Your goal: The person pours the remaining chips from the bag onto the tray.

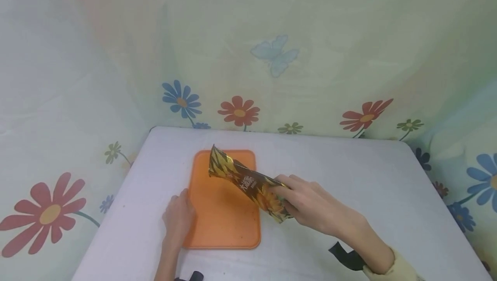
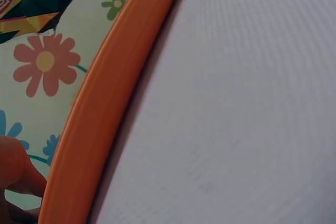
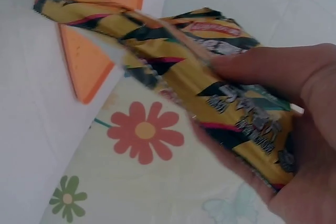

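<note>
A gold and dark brown snack packet point(image 1: 252, 184) with white lettering is in my right hand point(image 1: 312, 203). It slants above the orange tray point(image 1: 223, 229), its far end up and to the left. In the right wrist view, thumb and palm hold the crumpled packet point(image 3: 220, 108) by one end; whether it is torn open I cannot tell. My left hand point(image 1: 179, 216) grips the tray's left edge. The left wrist view has its fingers point(image 2: 21, 169) at the tray's rim point(image 2: 105, 103), partly cut off by the frame.
A white-covered table point(image 1: 330, 164) lies under the tray. Behind and beside it hangs a pale cloth point(image 1: 318, 82) printed with flowers and a butterfly. A black strap point(image 1: 347, 257) is by the right wrist, and small dark specks dot the tray.
</note>
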`<state>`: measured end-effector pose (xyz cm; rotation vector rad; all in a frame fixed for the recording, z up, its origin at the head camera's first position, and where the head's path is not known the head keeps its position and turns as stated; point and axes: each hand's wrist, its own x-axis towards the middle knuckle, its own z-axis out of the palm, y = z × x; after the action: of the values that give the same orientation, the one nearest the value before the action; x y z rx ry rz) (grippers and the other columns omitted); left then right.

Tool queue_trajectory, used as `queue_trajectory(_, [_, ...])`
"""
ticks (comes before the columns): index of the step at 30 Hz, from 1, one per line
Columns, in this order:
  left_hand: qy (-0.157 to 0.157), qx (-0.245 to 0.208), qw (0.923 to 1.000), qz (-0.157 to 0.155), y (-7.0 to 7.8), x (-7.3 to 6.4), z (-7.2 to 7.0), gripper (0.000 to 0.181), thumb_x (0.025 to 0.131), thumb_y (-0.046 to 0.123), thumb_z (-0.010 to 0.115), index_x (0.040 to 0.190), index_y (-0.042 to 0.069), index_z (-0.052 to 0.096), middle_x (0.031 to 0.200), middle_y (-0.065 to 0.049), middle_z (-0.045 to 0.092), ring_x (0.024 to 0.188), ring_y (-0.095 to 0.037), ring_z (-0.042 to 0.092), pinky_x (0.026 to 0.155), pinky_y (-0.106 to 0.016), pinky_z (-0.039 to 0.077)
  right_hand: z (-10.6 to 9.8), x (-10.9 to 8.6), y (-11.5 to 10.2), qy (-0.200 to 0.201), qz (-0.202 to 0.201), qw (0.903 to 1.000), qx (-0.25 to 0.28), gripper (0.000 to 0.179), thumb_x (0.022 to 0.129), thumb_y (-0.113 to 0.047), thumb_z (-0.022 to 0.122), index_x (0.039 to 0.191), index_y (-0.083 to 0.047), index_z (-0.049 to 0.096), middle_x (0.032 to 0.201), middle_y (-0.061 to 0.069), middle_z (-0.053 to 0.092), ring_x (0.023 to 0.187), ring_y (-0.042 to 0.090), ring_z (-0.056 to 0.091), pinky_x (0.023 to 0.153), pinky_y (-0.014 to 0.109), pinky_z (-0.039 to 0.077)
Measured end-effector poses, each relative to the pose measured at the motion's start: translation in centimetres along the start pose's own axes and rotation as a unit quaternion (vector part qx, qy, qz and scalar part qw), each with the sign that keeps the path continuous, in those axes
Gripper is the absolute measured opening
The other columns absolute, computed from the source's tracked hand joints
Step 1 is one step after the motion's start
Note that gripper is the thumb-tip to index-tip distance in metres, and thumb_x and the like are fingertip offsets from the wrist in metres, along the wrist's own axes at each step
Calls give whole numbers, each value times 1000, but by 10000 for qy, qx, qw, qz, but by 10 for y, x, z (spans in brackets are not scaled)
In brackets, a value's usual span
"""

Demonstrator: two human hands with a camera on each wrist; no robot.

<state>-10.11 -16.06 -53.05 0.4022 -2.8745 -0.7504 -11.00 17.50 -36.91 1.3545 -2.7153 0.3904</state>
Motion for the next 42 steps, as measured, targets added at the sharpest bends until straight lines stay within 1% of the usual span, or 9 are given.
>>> queue_trajectory(2, [-16,15,10000,-25,0,0,0,37,100,4,54,135,-5,60,94,-22,66,73,-28,60,56,-40,49,-1,1,-1,-41,34,9999,-86,32,86,-1,79,116,-10,72,110,0,64,92,13,62,66,20,57])
queue_trajectory(5, [-55,-15,10000,-67,-1,0,1,37,100,4,53,135,-5,60,94,-23,66,72,-28,60,56,-40,49,-1,2,-2,-121,71,9998,-121,32,86,-1,79,116,-10,73,109,-1,64,89,12,59,63,18,54])
queue_trajectory(10, [-41,-25,10000,-45,0,1,2,36,100,4,53,134,-5,61,95,-22,66,74,-29,60,56,-41,49,0,1,-2,-93,83,9999,-80,30,87,-1,78,115,-10,74,106,-1,64,85,11,56,59,16,50])
queue_trajectory(17, [16,-35,10000,25,2,1,0,36,99,3,54,133,-4,61,94,-22,66,73,-28,60,55,-39,48,0,2,-1,26,114,9995,-285,31,84,-3,82,113,-11,74,106,-1,64,87,13,56,61,18,52])
queue_trajectory(21, [-24,-37,10000,0,3,1,-1,36,99,3,54,134,-4,61,94,-21,66,71,-26,59,54,-38,47,0,2,-1,2,122,9994,-335,31,84,-3,82,112,-11,75,104,-1,64,85,12,56,58,17,50])
queue_trajectory(24, [-66,-15,10000,-25,3,1,-1,35,100,4,54,134,-5,61,94,-21,67,71,-26,59,55,-37,48,0,1,-2,-21,134,9994,-317,29,85,-3,81,112,-11,75,101,-1,63,82,11,54,56,15,46])
queue_trajectory(31, [7,38,10000,12,3,1,-2,33,100,4,54,130,-5,63,90,-21,66,69,-27,59,52,-38,47,1,1,-3,6,119,9994,-336,30,84,-4,82,113,-13,75,102,-2,63,83,11,56,55,15,46])
queue_trajectory(34, [-33,50,10000,-21,3,1,-3,33,101,4,53,131,-5,62,91,-21,66,70,-26,58,53,-37,47,2,1,-3,-72,151,9993,-339,30,85,-3,81,113,-13,75,100,-2,62,81,11,54,52,14,43])
queue_trajectory(42, [-121,23,9999,-81,3,1,-4,36,101,4,54,134,-6,60,92,-21,65,69,-24,56,54,-36,46,2,0,-3,-131,270,9993,-222,29,84,-4,82,111,-12,76,100,-2,63,80,10,54,53,14,43])
